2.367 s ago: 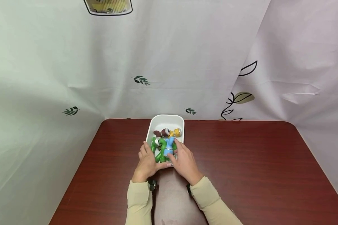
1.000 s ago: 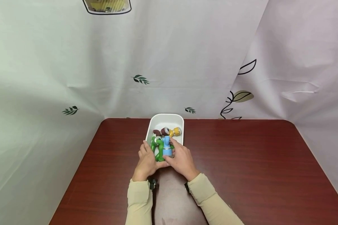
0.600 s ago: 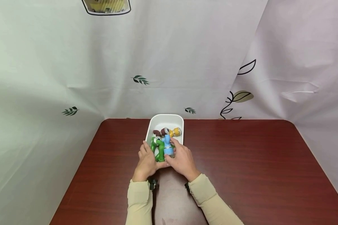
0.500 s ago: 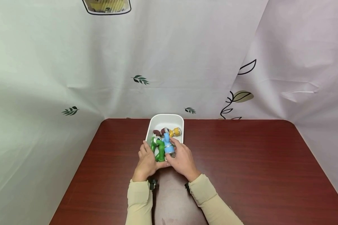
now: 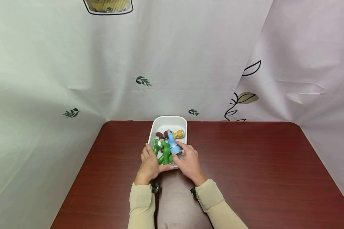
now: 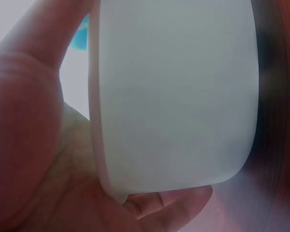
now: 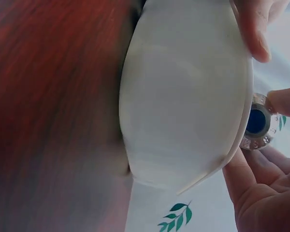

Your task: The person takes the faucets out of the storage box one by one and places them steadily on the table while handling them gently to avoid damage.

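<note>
My right hand [image 5: 190, 163] pinches a light blue pipe-like piece [image 5: 175, 147] with a ridged collar over the right part of a white tray [image 5: 169, 121]. Its narrow end tilts away to the left; in the right wrist view its ring-shaped end [image 7: 246, 144] has a dark blue hole and faces the camera between thumb and fingers. My left hand [image 5: 148, 165] grips the tray's near left corner, thumb along the near rim and fingers on the side wall. Green bent pieces [image 5: 165, 152] lie in the tray between the hands, partly hidden.
Farther back in the tray lie a brown piece [image 5: 160, 135] and a yellow piece with a ridged collar [image 5: 179, 134]. The tray stands near the back edge of a dark red wooden table [image 5: 246, 171]. A pale leaf-printed curtain [image 5: 172, 63] hangs behind it.
The light blue piece has moved a little right and away from me and now tilts more. My right hand shifted right with it, uncovering more green. The left hand stays on the tray.
</note>
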A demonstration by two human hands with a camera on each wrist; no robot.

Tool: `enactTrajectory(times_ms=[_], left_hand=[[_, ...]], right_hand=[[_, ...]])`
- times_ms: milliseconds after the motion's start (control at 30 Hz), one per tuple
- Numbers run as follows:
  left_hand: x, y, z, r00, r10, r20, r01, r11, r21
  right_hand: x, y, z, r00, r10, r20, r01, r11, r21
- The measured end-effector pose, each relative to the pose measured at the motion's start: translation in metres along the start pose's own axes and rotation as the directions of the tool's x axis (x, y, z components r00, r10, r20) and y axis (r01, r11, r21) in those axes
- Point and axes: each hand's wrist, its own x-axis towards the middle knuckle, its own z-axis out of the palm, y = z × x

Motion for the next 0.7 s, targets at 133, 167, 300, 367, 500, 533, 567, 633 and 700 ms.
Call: enactTrajectory(times_ms=[133, 167, 300, 367, 500, 533, 567, 633, 700], left_hand=[[0.0, 0.001, 0.0, 1.0, -0.006, 0.001, 0.006, 1.0, -0.005], [0.0, 0.001, 0.0, 1.0, -0.006, -0.001, 0.006, 1.0, -0.004], [0.0, 0.0, 0.001, 1.0, -0.009, 0.001, 0.009, 1.0, -0.008], [0.0, 0.0, 0.001, 1.0, -0.013, 0.002, 0.013, 1.0, -0.008], [0.0, 0.0, 0.001, 1.0, -0.017, 0.0, 0.017, 1.0, -0.005], [0.0, 0.0, 0.001, 1.0, -0.015, -0.001, 0.015, 1.0, -0.003], [0.0, 0.0, 0.001, 1.0, -0.014, -0.002, 0.014, 1.0, -0.003], [0.0, 0.0, 0.001, 1.0, -0.01, -0.003, 0.01, 1.0, -0.001], [0.0, 0.0, 0.001, 1.0, -0.007, -0.003, 0.007, 1.0, -0.001]], right_hand=[[-0.003, 0.005, -0.001, 0.998, -0.054, -0.043, 0.055, 0.998, 0.018], [-0.004, 0.006, -0.002, 0.996, -0.068, -0.049, 0.069, 0.997, 0.022], [-0.006, 0.01, -0.003, 0.992, -0.106, -0.071, 0.109, 0.993, 0.045], [-0.006, 0.011, -0.004, 0.991, -0.111, -0.076, 0.115, 0.992, 0.058], [-0.005, 0.011, -0.007, 0.99, -0.11, -0.091, 0.118, 0.989, 0.09], [-0.004, 0.011, -0.008, 0.989, -0.109, -0.095, 0.119, 0.988, 0.102], [-0.004, 0.011, -0.009, 0.989, -0.106, -0.1, 0.117, 0.986, 0.114], [-0.003, 0.01, -0.011, 0.989, -0.1, -0.11, 0.115, 0.983, 0.142], [-0.002, 0.01, -0.012, 0.988, -0.097, -0.118, 0.116, 0.979, 0.165]])
